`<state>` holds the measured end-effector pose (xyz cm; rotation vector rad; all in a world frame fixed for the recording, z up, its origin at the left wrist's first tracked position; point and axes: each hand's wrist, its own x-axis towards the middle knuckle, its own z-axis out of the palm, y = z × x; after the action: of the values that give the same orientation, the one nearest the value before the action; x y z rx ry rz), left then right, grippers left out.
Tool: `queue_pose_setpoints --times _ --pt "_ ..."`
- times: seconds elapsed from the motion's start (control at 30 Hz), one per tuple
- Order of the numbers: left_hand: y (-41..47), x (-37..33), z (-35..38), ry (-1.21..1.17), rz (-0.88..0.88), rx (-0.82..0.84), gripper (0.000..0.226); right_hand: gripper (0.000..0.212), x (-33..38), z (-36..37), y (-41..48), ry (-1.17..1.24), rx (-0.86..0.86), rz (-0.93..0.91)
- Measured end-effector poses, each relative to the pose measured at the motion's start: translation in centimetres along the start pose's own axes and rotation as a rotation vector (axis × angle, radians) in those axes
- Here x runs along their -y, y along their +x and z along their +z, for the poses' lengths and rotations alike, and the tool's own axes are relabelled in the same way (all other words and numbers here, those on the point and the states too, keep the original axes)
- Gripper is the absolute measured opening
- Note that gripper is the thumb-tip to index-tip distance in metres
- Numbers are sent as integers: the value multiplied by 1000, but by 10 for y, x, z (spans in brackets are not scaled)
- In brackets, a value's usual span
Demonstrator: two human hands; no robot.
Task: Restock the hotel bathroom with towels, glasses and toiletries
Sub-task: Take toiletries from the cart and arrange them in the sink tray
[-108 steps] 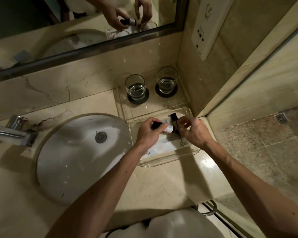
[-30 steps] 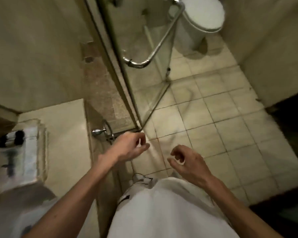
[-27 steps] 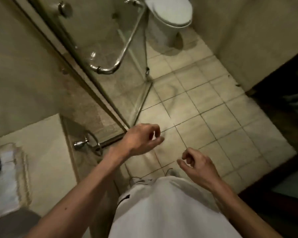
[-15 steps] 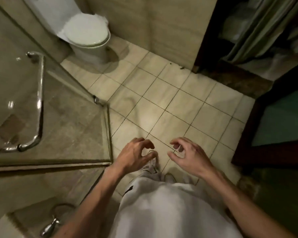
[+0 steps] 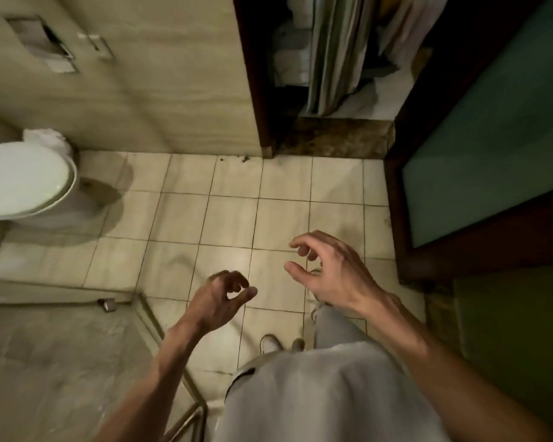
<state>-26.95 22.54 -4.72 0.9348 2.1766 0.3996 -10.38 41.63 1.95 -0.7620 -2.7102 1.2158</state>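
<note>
Ahead of the left grip (image 5: 216,299) and right grip (image 5: 332,275) the tiled floor (image 5: 230,215) lies open, bounded by the toilet (image 5: 23,183) on the left and a dark-framed door (image 5: 486,138) on the right. A beige wall (image 5: 160,74) closes the far side, and hanging fabric (image 5: 336,52) partly fills the doorway beside it. The shower enclosure's edge (image 5: 150,317) and a metal handle (image 5: 189,419) stand near on the lower left.

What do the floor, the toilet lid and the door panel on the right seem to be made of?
Floor: probably glazed ceramic tile; pale squares, dark grout lines, soft sheen. Toilet lid: glossy white plastic or ceramic, cannot tell which; smooth with a bright edge. Door panel: seemingly frosted greenish glass, matte, in a dark wood-like frame.
</note>
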Motion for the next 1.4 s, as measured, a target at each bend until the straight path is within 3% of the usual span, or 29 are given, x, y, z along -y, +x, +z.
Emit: queue_pose_setpoints --times 0.07,0.27,0.4,0.53,0.8,1.0,1.2,1.27,1.4 --pt "59 -49 -16 4 107 9 31 34 -39 -20 14 10 -46 111" --pt "188 -214 -75 32 425 -45 31 26 -127 -88 54 80 -153 357" --pt "237 -265 -107 34 537 -89 37 31 -149 -120 99 74 -136 403" --pt "291 -250 -129 -1 475 -80 32 30 -157 -143 176 91 -131 355" --pt "407 -154 -183 -6 167 -27 22 37 -117 -194 379 80 -120 86" --pt "467 -132 -223 -6 37 -57 12 41 -106 -246 465 87 -150 17" --pt "578 -198 -245 -21 105 -8 20 42 -178 -286 515 158 -194 207" --pt "624 -242 -254 -43 177 2 26 36 -211 -299 532 167 -196 279" --pt "703 -355 -297 -69 365 18 17 29 -266 -335 563 179 -157 387"
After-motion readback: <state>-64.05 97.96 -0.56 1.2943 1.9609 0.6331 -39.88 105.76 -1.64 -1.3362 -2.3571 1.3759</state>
